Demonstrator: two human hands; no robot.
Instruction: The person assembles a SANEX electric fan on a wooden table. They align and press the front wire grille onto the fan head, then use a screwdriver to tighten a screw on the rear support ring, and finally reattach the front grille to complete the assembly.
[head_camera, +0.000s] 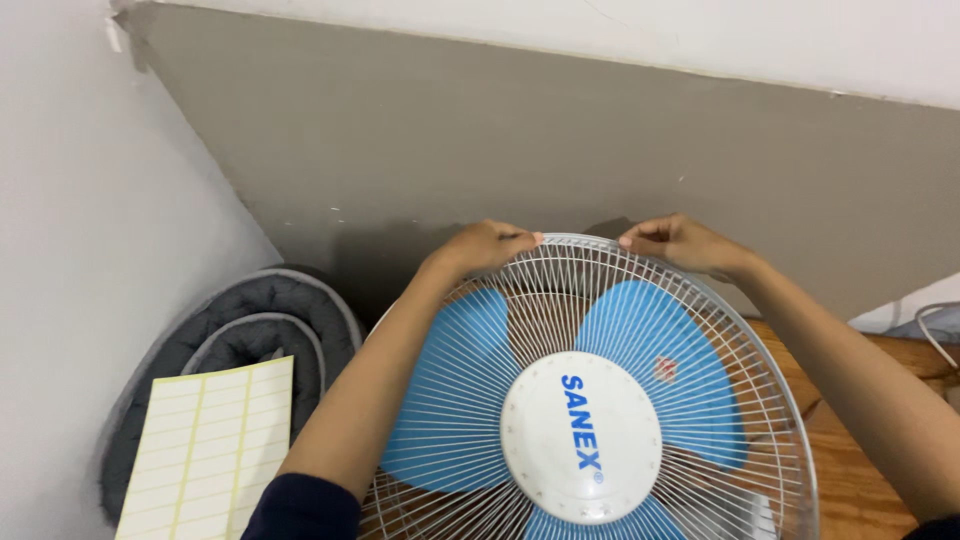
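The left hand (487, 247) and right hand (682, 242) each pinch the top rim of the round white wire fan guard (700, 330) covering translucent blue plastic blades (640, 335).

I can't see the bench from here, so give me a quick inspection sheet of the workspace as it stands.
Surface: wooden table under the fan, bare wood at right.
Job's things: fan with white wire guard, blue blades, round white centre cap.
Clutter: sheet of blank yellow labels; rolled grey mat at left.
Grippers: left hand and right hand both pinch the guard's top rim.
Cables: white cable at the right edge.
Surroundings: white wall at left, grey panel behind.
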